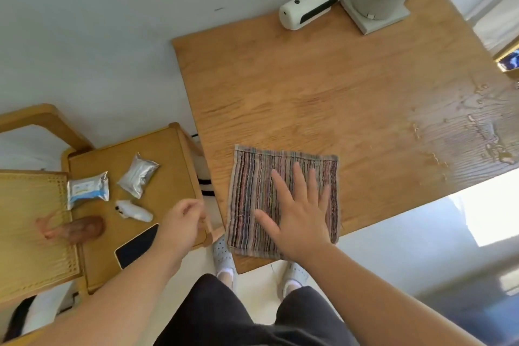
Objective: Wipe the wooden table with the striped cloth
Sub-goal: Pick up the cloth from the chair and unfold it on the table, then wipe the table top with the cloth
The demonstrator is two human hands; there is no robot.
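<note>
My right hand (pixel 297 213) lies spread flat on the striped cloth (pixel 252 182). Right of it, the wooden table (pixel 280 78) glistens wet (left hand (pixel 184 219) loosely curled, empty).

Multicolour-striped cloth (pixel 283 199), tan woodgrain table (pixel 309 87), white gadget (pixel 311 4), maybe silver pouch (pixel 138 178).

A silver pouch (pixel 137 174) and phone (pixel 137 244) lie on the stool (pixel 168 154).

On the wooden table (pixel 309 78), flat under the right grip (pixel 303 219): striped cloth (pixel 250 191). Far beyond the grip, white device (pixel 311 4) beside grey stand base (pixel 376 17). Right of the grip, wet patch (pixel 477 126).
</note>
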